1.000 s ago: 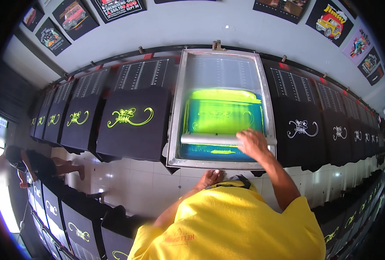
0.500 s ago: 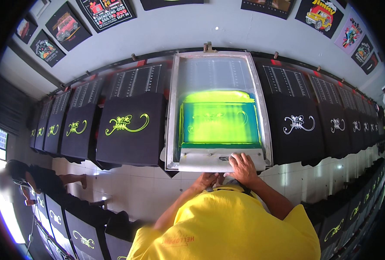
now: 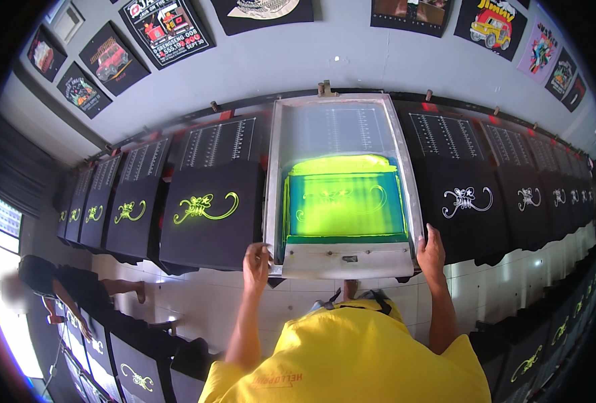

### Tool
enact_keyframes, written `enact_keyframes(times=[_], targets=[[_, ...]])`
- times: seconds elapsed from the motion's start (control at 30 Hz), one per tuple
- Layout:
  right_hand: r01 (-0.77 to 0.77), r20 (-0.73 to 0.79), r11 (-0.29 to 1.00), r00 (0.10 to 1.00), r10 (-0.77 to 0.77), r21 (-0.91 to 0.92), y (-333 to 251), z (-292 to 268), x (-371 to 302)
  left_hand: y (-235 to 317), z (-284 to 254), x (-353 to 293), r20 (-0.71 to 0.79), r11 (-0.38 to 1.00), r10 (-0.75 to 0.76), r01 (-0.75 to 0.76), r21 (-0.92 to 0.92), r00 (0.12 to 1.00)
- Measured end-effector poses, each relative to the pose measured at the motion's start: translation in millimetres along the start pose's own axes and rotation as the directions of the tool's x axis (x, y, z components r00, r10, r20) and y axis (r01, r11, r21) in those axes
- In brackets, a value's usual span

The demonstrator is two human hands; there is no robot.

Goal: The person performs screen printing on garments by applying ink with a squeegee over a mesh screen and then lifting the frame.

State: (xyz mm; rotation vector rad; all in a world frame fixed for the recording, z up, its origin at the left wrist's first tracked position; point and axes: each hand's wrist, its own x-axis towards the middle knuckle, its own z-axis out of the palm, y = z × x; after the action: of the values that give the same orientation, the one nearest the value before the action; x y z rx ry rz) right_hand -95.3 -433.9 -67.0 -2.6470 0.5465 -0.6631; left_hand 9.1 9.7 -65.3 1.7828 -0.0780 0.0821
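A metal-edged printing screen (image 3: 405, 181) lies over the dark garment board in front of me. Bright yellow-green ink (image 3: 341, 163) forms a thick band across its mesh, and a curling design shows through the smeared ink below. The wide pale squeegee (image 3: 378, 258) rests across the screen's near end, with neither hand on it. My left hand (image 3: 256, 265) is at the near left corner, fingers curled against the frame's edge. At the near right side, my right hand (image 3: 431, 254) has its fingers stretched out and its thumb close to the frame; whether it touches is unclear.
Black shirts (image 3: 207, 218) with yellow-green prints line the boards to my left. Those on the right (image 3: 471, 221) bear white prints. A rail (image 3: 244, 109) with metal stops runs along the back. Another person (image 3: 63, 282) bends over more boards at the lower left.
My right hand has let go of the squeegee and moved to the frame's right side. My left hand has come from below the near edge to the left corner.
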Motion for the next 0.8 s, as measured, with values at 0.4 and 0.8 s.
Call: enact_keyframes(times=[0.4, 0.8], targets=[[-0.276, 0.007, 0.830, 0.950, 0.312, 0.484, 54, 59, 6, -61, -6, 33, -0.076, 0.868, -0.019, 0.054, 0.494, 0.997], [-0.299, 0.002, 0.830, 0.941, 0.338, 0.470, 56, 59, 3, -64, -2, 38, -0.085, 0.834, 0.004, 0.043, 0.549, 0.996]])
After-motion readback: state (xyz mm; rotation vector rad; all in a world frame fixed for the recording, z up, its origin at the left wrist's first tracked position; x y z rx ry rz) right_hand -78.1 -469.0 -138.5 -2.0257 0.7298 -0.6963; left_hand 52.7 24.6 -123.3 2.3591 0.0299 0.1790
